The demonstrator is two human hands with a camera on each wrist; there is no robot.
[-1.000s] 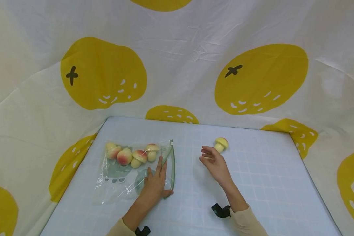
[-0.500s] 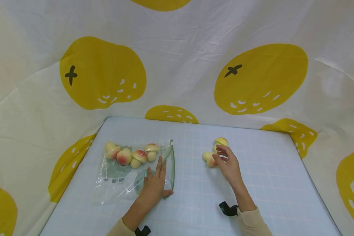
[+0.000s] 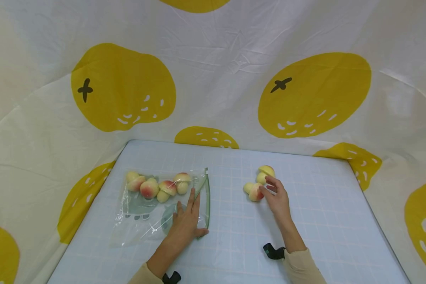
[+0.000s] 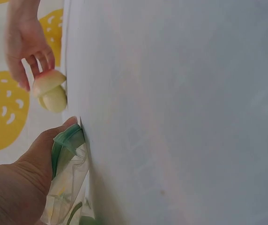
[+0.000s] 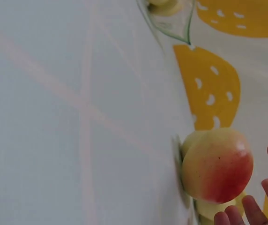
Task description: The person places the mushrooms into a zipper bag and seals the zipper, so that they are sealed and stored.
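Observation:
My left hand (image 3: 186, 223) lies with fingers spread on a clear zip bag (image 3: 145, 228) with a green edge, its thumb at the zip side. Inside the bag, toward its far side, sit several yellow-and-red toy mushrooms (image 3: 150, 188). My right hand (image 3: 278, 201) hovers beside a loose toy mushroom (image 3: 254, 192) on the table, fingers loosely bent. The right wrist view shows a gap between those fingers (image 5: 253, 211) and its red-blushed cap (image 5: 218, 164). Just behind is a second loose toy mushroom (image 3: 267, 172), partly covered by the right fingers in the head view.
A pale blue checked cloth covers the table (image 3: 326, 221). White fabric with large yellow fruit prints (image 3: 314, 94) hangs behind and along the sides. Black wrist mounts (image 3: 274, 251) stick out from both sleeves.
My right hand has shifted to the right, away from the nearer loose mushroom, which is now visible where the hand was. The left hand and the bag stay put.

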